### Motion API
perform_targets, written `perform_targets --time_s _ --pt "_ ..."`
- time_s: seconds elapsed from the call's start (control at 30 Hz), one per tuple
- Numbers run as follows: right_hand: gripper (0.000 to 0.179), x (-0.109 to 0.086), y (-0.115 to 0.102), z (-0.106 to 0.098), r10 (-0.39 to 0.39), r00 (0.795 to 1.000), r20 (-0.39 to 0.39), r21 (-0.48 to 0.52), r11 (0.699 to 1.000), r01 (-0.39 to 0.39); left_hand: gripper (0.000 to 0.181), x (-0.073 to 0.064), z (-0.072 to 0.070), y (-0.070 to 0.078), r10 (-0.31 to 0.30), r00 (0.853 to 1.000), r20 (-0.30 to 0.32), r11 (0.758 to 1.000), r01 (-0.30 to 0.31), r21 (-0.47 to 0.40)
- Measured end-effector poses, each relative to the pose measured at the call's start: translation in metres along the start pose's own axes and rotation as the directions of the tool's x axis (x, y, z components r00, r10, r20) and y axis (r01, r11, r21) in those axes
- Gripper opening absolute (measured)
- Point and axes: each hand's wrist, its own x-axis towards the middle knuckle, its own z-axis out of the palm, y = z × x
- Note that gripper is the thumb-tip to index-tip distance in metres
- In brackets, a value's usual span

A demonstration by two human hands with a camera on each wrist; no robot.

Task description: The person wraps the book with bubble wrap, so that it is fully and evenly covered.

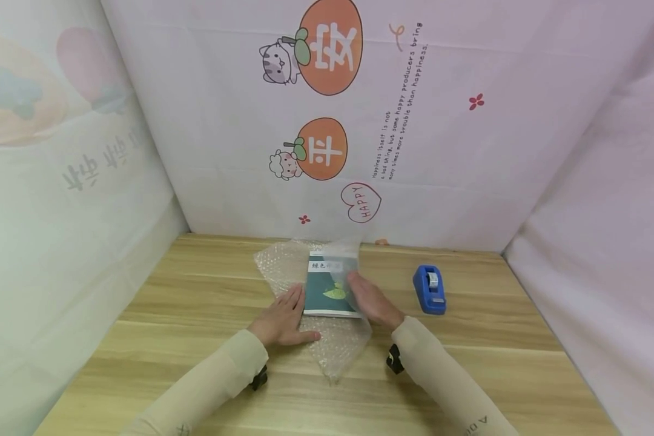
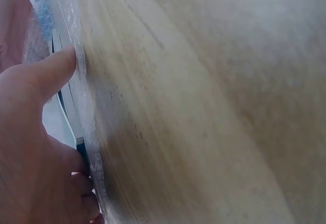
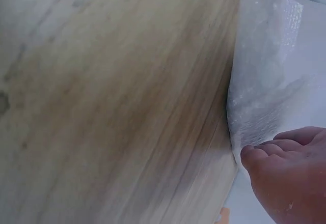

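A book (image 1: 321, 294) with a dark green cover, a white title band and a leaf picture lies on a sheet of bubble wrap (image 1: 342, 348). The wrap's right side is raised and hangs over the book's right part, blurring the cover there. My left hand (image 1: 284, 321) rests on the wrap at the book's lower left corner, fingers straight and thumb spread along the near side. In the left wrist view the book's page edges (image 2: 71, 109) show beside the thumb. At the book's right edge, my right hand (image 1: 372, 298) pinches the raised bubble wrap (image 3: 260, 107).
A blue tape dispenser (image 1: 430, 290) with a roll of tape stands to the right on the wooden table (image 1: 485, 309). Behind the table rises a white cloth backdrop (image 1: 441, 181) with printed cartoons. More white cloth hangs at both sides.
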Motion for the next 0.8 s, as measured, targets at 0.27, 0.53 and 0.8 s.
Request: perform_targets --time_s 0.27,0.53,0.8 --pt "0.068 0.001 0.001 0.003 -0.027 0.992 0.121 -0.192 0.98 0.05 0.116 0.008 0.012 -0.009 0.01 1.0 -0.012 1.0 -0.01 0.013" --pt "0.073 -0.002 0.006 0.004 -0.05 0.969 0.24 -0.419 0.896 0.15 0.11 0.002 0.001 0.0 -0.002 1.0 -0.002 1.0 0.002 0.016" --pt "0.073 -0.004 0.006 0.01 -0.065 0.965 0.256 -0.583 0.786 0.207 0.111 0.0 0.001 0.0 -0.001 1.0 -0.007 0.999 0.001 0.041"
